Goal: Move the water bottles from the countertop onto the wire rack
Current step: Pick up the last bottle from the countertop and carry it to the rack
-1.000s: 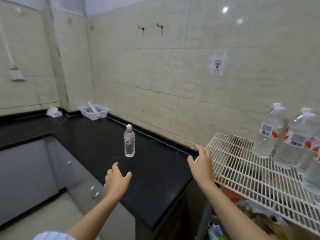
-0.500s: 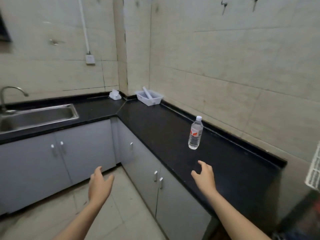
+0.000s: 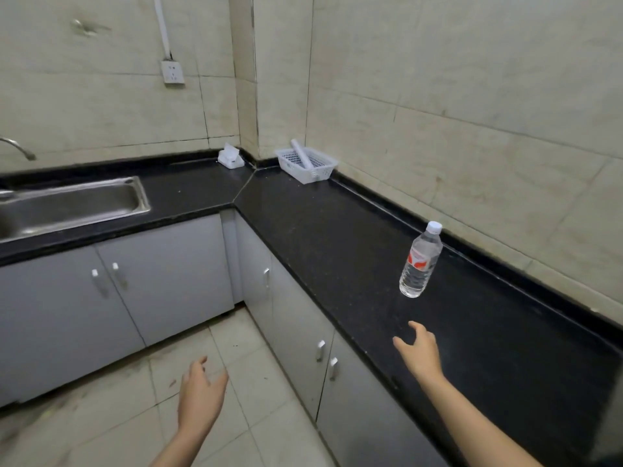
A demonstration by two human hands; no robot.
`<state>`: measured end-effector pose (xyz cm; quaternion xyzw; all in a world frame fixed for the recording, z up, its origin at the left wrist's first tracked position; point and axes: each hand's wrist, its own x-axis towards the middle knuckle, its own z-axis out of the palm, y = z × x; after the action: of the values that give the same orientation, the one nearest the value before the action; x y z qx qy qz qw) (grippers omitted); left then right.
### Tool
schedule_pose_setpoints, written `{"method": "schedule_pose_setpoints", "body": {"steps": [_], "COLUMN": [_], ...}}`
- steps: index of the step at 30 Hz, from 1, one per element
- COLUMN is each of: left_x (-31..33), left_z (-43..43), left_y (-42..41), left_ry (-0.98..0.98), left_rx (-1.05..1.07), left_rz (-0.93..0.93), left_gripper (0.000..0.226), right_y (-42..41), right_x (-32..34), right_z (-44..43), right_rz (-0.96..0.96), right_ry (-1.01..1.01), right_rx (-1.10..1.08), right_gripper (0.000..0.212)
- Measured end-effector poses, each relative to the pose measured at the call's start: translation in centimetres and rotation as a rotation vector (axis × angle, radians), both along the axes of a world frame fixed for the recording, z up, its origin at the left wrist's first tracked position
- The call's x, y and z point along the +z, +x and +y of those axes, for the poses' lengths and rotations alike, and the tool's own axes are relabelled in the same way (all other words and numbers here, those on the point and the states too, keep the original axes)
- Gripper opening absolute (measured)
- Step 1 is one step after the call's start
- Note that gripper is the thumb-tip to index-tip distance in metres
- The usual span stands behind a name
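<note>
Both hands (image 3: 419, 352) empty; bottle (image 3: 420, 261) on black countertop (image 3: 303, 224).

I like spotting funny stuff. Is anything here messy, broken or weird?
Nothing is spilled or broken. The water bottle stands alone on the black countertop; its lean is probably just the wide lens. The floor looks grubby near the cabinets, and the wall has a scuffed mark high up.

Beige tiled walls (image 3: 438, 79); socket (image 3: 173, 72) far left; black L-shaped counter (image 3: 320, 230); steel sink (image 3: 74, 203) left; grey cabinets (image 3: 161, 281); pale, scuffed floor tiles (image 3: 118, 416).
</note>
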<state>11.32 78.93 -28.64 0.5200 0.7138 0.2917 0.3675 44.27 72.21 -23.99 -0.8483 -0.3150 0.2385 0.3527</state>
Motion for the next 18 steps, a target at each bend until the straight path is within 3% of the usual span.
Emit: {"method": "schedule_pose_setpoints", "body": {"steps": [9,18], "left_x": [1.9,0.9], "left_z": [13.7,17.5], "left_y": [9.8,18.7], "left_ry": [0.036,0.003], "left_rx": [-0.080,-0.213], "left_rz": [0.060,-0.047], "left_gripper": [0.048,0.047], "right_y": [10.8,16.0], "right_x": [-0.4,-0.9], "right_z": [11.3,16.0], "right_rz": [0.072,0.097], "right_ry": [0.139,0.223], "right_rx": [-0.249,-0.327], "right_gripper": [0.062,0.089]}}
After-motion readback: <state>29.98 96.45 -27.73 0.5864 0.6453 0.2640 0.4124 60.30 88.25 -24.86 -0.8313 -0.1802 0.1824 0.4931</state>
